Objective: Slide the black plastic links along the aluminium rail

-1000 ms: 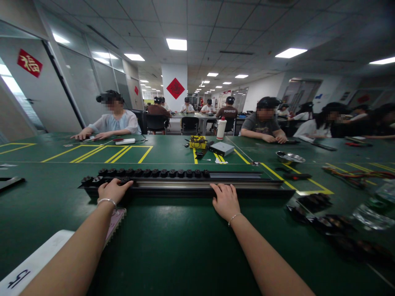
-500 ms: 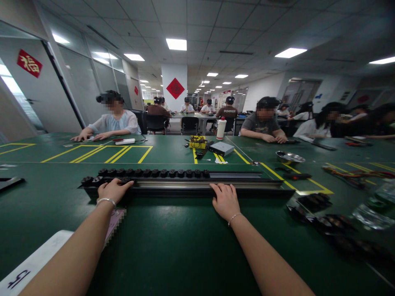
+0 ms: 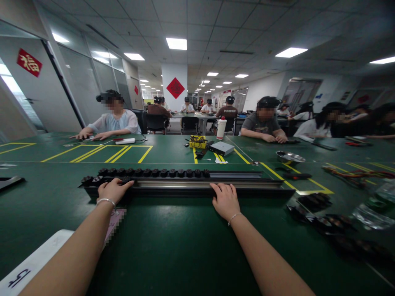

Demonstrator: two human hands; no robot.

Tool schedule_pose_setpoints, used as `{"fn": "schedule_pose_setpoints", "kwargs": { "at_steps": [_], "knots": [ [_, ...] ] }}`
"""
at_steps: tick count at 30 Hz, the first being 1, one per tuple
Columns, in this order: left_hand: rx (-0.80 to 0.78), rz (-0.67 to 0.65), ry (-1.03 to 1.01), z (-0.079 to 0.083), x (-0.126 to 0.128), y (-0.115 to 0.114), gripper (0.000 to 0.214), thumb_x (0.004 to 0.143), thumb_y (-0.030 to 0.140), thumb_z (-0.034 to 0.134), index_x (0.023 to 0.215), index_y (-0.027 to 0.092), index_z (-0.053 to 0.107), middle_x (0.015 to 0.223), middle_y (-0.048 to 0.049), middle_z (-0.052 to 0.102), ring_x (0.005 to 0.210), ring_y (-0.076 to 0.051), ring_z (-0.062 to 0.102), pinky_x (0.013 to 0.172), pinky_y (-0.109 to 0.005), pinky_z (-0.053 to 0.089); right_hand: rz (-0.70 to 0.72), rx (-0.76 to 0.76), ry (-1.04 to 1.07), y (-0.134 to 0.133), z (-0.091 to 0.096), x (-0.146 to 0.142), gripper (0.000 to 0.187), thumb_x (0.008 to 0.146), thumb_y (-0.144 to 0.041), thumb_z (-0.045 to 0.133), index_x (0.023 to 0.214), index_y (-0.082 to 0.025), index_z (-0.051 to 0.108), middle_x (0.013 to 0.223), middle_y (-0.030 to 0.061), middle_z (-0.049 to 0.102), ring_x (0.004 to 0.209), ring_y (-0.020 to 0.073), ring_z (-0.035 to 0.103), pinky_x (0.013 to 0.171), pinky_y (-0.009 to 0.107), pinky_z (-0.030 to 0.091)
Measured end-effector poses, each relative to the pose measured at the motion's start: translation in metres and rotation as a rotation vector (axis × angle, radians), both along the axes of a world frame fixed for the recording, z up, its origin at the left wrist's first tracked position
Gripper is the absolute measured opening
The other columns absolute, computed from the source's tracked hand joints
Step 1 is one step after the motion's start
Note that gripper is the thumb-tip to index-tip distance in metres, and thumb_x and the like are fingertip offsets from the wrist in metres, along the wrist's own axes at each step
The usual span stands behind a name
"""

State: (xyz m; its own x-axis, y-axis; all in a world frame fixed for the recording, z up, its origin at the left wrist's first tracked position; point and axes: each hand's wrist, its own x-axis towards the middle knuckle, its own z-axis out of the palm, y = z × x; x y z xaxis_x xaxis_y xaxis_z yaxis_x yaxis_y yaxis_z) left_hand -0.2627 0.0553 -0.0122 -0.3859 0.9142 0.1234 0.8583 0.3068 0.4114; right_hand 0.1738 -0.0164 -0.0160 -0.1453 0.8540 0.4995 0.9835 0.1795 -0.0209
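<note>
A long black rail [image 3: 256,192] with a pale inner channel lies crosswise on the green table. Behind it runs a second rail [image 3: 237,175] carrying a row of black knob-like parts [image 3: 172,173]. My left hand [image 3: 112,191] is at the left end of the front rail, its fingers curled over a black part [image 3: 126,179] in the channel; the fingertips are partly hidden. More dark parts [image 3: 87,180] sit at that end. My right hand [image 3: 226,200] rests on the near edge of the front rail, fingers apart, with nothing in them.
Several black parts [image 3: 336,224] and a clear plastic bottle [image 3: 378,207] lie at right. Further back are a metal bowl [image 3: 290,157], a grey box [image 3: 221,148] and a white bottle [image 3: 221,128]. A white board [image 3: 40,261] lies under my left forearm. People sit across the table.
</note>
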Motion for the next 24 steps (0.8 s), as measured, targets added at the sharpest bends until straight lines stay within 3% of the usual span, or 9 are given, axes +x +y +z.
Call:
{"fn": "schedule_pose_setpoints", "kwargs": {
  "at_steps": [8,24],
  "knots": [
    [-0.033,0.046,0.06,0.01,0.009,-0.005,0.068,0.058,0.072,0.042,0.096,0.018,0.059,0.095,-0.0117,0.067,0.105,-0.03,0.053,0.1,-0.04,0.026,-0.01,-0.009,-0.021,0.001,-0.001,0.0,0.047,0.074,-0.023,0.049,0.121,-0.028,0.047,0.11,0.0047,0.054,0.103,0.0201,0.042,0.1,0.04,0.014],
    [-0.052,0.031,0.032,0.019,0.017,-0.011,0.063,0.058,0.069,0.045,0.093,0.019,0.06,0.097,-0.0101,0.067,0.106,-0.03,0.053,0.101,-0.04,0.023,0.011,0.005,0.012,0.001,-0.001,0.001,0.046,0.074,-0.022,0.05,0.12,-0.028,0.049,0.109,0.0046,0.054,0.103,0.0202,0.043,0.101,0.04,0.013]
  ]
}}
